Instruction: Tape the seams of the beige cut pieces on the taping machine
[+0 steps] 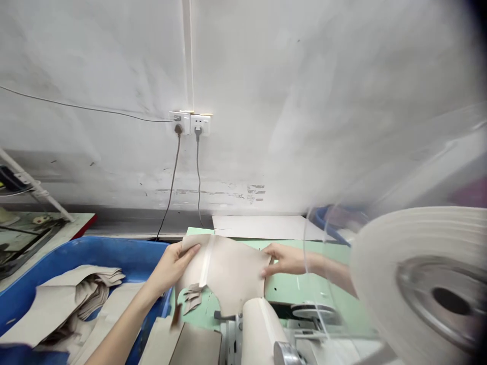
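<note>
A beige leather-like cut piece (238, 271) with a white tape strip (207, 261) across its left part is stretched between my two hands above the green table. My left hand (177, 263) pinches its left edge, thumb on top. At the right edge, my right hand (283, 258) has its thumb and fingers closed on the piece. Just below the piece's lower edge is a machine (232, 337) with a pale rounded part (262, 327), on which another white strip lies. Small beige scraps (193, 298) lie below the tape strip. The fingers behind the piece are hidden.
A blue tub (144, 248) at the left holds stacked beige pieces (57, 304). More beige pieces (198, 344) lie beside the machine. A large white tape roll (375, 263) stands close at the right. Two plugged cords (198, 177) hang down the wall behind the green table (297, 289).
</note>
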Available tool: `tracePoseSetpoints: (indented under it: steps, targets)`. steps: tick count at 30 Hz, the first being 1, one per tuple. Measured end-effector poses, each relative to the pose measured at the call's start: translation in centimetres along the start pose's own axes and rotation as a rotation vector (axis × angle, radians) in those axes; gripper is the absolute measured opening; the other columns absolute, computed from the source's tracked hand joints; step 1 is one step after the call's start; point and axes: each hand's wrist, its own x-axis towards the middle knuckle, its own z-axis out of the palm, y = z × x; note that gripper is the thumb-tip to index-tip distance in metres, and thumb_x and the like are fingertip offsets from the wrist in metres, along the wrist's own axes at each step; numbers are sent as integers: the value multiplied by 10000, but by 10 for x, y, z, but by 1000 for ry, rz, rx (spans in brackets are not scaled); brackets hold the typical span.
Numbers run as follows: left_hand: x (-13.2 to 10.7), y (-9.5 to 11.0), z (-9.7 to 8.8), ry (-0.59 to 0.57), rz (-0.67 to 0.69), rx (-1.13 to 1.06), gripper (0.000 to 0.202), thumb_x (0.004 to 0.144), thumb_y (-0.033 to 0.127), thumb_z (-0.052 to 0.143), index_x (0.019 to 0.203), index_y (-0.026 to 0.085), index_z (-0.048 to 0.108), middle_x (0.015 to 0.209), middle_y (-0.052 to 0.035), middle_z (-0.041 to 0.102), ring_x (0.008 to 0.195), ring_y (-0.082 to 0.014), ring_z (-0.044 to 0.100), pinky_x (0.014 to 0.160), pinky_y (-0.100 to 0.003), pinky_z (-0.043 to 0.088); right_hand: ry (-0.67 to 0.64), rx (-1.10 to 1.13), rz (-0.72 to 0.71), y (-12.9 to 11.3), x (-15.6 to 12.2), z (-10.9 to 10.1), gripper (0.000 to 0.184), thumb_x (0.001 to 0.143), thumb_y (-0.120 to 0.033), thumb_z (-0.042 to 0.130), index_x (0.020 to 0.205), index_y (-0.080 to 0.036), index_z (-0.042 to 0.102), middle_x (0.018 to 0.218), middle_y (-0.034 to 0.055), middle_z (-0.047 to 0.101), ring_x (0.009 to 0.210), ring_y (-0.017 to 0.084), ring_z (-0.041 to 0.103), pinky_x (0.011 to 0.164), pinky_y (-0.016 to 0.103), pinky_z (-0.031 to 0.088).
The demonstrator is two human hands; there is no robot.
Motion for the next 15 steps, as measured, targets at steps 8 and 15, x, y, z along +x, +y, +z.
tracePoseSetpoints:
  steps: [8, 15]
  targets:
    - [89, -105, 41, -30, -140, 507, 432, 862, 429, 556, 1154, 123, 651, 1007, -145, 738, 1015, -319, 654, 854, -348, 463, 221, -195, 367, 50, 54, -39, 535, 608, -439, 777, 977, -85, 618, 918, 189, 684, 853, 314, 648, 721, 362, 499]
    - [-18, -151, -3, -286, -200, 641, 427, 698, 462, 732, 1031, 198, 683, 1092, -111, 697, 1031, -299, 625, 880, -338, 435, 420, -323, 239, 65, 24, -56, 446, 658, -230, 780, 1075, -137, 652, 958, 130, 686, 876, 233, 642, 841, 345, 451]
